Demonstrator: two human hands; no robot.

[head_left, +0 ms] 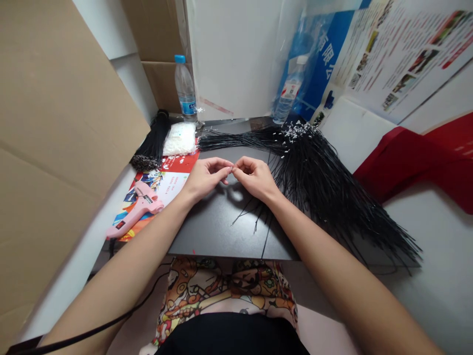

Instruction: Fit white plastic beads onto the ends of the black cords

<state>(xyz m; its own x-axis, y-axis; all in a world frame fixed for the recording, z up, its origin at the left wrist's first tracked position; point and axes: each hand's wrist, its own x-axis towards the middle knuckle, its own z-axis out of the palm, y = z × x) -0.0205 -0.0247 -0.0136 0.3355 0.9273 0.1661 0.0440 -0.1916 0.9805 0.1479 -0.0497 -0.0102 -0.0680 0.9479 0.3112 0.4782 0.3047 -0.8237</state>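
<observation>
My left hand (211, 176) and my right hand (254, 176) meet fingertip to fingertip above the middle of the dark table (214, 227). Both are pinched closed, and whatever lies between the tips is too small to make out. Close by my right hand spreads a large heap of thin black cords (325, 182), with small white tips (299, 130) bunched at its far end. Behind my hands, another bundle of black cords (229, 140) lies across the table. A few loose cord ends (254, 222) stick out under my right wrist.
At the left, a pink glue gun (136, 209) rests on a colourful printed sheet (173, 182). Beyond it are a bag of white bits (180, 139) and a black cord bundle (153, 140). Two water bottles, one blue-capped (185, 88) and one white-capped (290, 91), stand behind. Cardboard (66, 148) rises at left.
</observation>
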